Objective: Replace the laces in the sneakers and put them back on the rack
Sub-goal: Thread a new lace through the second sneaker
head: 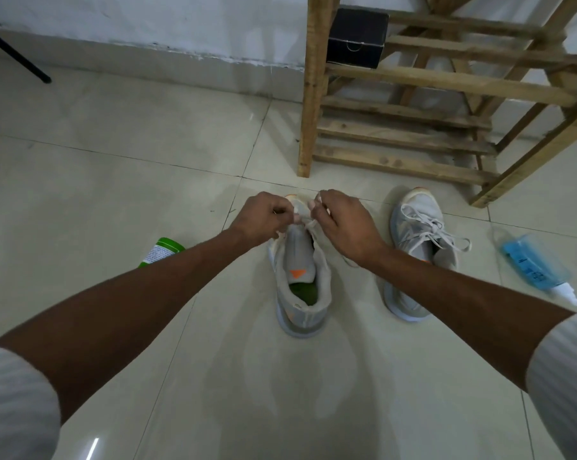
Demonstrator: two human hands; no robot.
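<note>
grey sneaker (303, 295) sits on the floor tiles (114, 167), just short of the wooden rack (396, 134). the left hand (260, 216) and right hand (343, 221) each pinch the lace (308, 224) with curled fingers over its forefoot: lacing seems in hand. next, likely threading higher eyelets. the laced second sneaker (416, 250) lies beside it on the right; open floor lies nearer the person.

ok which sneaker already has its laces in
The right sneaker, which no hand touches: laces cross its front. The middle sneaker shows a bare tongue, and the left hand and right hand pinch lace near its toe.
</note>
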